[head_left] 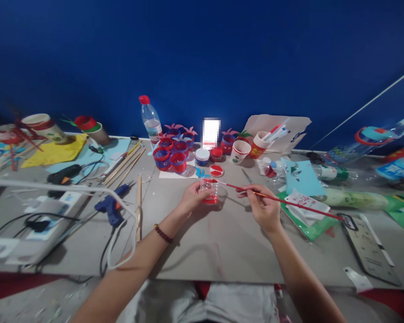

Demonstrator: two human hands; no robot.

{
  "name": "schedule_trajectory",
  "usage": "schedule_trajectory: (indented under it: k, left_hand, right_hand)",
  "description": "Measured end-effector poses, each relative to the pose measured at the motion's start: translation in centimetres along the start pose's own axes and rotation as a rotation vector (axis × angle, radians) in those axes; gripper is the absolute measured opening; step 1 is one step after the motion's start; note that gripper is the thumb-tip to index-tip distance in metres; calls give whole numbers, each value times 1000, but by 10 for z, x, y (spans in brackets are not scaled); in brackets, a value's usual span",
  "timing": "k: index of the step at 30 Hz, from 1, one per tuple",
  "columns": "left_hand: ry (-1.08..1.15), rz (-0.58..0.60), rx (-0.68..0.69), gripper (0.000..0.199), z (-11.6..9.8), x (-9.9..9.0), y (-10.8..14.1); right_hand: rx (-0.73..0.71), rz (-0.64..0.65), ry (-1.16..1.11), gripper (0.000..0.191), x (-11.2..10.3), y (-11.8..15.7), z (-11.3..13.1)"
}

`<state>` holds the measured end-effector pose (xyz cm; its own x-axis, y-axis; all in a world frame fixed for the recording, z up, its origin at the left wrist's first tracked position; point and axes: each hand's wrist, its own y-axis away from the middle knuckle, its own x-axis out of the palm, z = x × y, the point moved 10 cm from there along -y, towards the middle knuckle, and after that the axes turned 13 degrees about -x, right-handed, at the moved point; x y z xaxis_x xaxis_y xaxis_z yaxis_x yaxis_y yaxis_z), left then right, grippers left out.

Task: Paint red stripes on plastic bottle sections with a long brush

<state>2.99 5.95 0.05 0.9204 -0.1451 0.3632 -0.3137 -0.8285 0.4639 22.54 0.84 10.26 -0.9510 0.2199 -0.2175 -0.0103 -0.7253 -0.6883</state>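
Between the thumb and fingers of my left hand [192,197] is a small clear plastic cup [211,192], red at its rim and base. My right hand [263,207] is closed around a long red paintbrush [289,202], its tip at the cup's rim. Just behind the cup sit a round lid [217,170] with red paint in it, a small open red paint jar [216,154] and a white-lidded jar [202,157]. Several painted red and blue cups [178,162] stand together behind my left hand.
A blue glue gun [112,206], wooden sticks [139,206] and a white power strip [47,233] with cables lie left. A white paper cup [239,151] and a capped bottle [150,119] stand at the back. On the right are plastic bottles [336,172] and a phone [368,246].
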Motion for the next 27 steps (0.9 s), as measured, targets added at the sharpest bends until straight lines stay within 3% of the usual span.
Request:
schedule_trajectory:
  k: [7, 12, 18, 27]
  left_hand:
    - [-16, 24, 6, 59, 2, 0, -2]
    - [3, 19, 2, 53, 2, -2, -3]
    - [-1, 24, -10, 59, 2, 0, -2]
    - [2, 69, -2, 54, 0, 3, 1]
  right_hand:
    - [-39, -17, 83, 14, -9, -4, 4]
    - [22, -92, -62, 13, -10, -3, -1]
    - [69, -64, -76, 21, -2, 1, -7]
    - [83, -75, -45, 20, -8, -2, -12]
